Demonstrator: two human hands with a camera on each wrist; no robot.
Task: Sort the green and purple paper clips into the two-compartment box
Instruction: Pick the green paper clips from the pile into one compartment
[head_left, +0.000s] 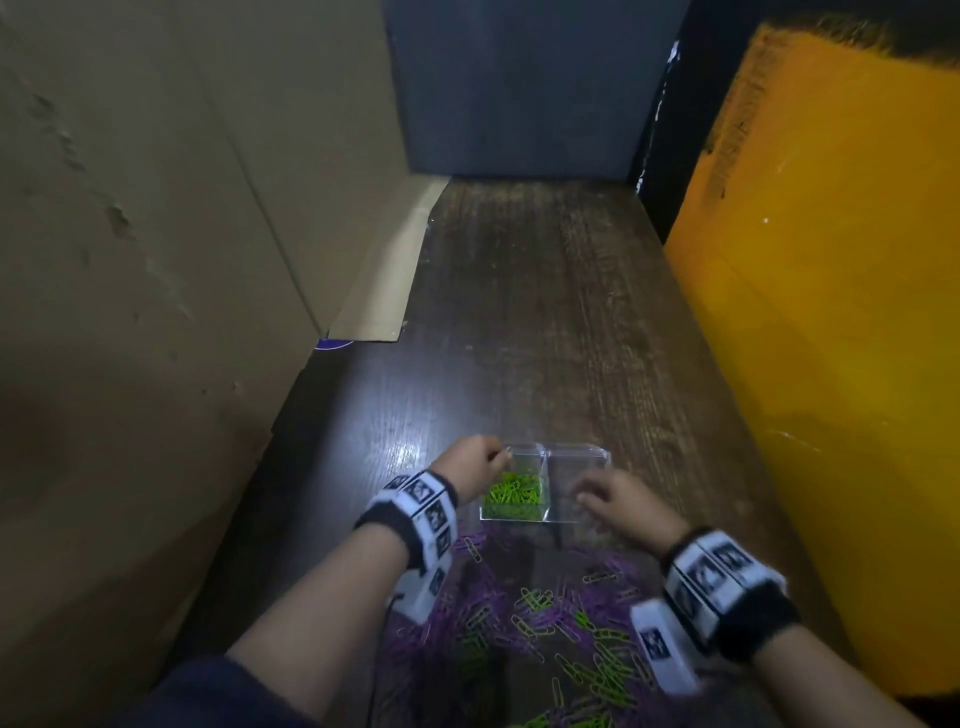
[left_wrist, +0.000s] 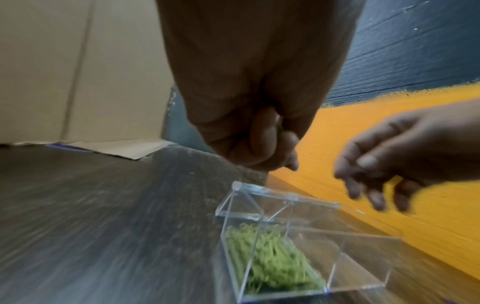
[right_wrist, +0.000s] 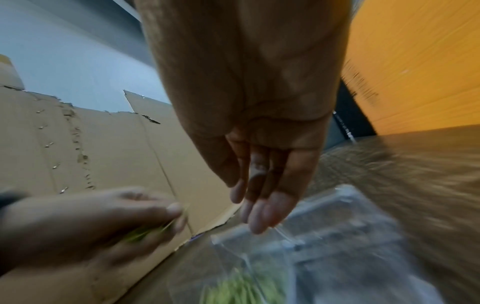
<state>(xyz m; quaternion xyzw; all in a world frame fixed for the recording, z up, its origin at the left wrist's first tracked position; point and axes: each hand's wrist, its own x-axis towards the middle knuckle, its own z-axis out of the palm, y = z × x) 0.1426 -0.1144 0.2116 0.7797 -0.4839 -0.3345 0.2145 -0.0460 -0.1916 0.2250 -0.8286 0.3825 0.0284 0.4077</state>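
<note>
The box (head_left: 545, 483) is clear plastic with two compartments and sits on the dark wooden surface (head_left: 545, 312) just ahead of both hands. Its lid (left_wrist: 262, 200) is tipped back on the side away from the hands. The compartment under the left hand holds a heap of green clips (head_left: 514, 496); the compartment under the right hand looks bare, as far as the blurred views allow.

The left hand (head_left: 475, 460) hovers over the far left corner of the box with fingers curled, pinching a few green clips (right_wrist: 145, 233) between thumb and fingertips; the right wrist view shows the green strands there, smeared by motion. The right hand (head_left: 618, 501) hangs over the near right part of the box, fingers straight and loosely spread, holding nothing. It does not clearly touch the box.

Behind the hands, toward the person, a loose pile of clips (head_left: 545, 613) lies spread on the surface, purple and green mixed, between and under the two forearms. Each wrist carries a black band (head_left: 415, 514) with white patterned markers.

Outward of the left hand stands a cardboard wall (head_left: 156, 260), its flap resting on the surface. Outward of the right hand stands a yellow panel (head_left: 831, 312). Far ahead of both hands a dark blue-grey panel (head_left: 519, 83) closes the space.
</note>
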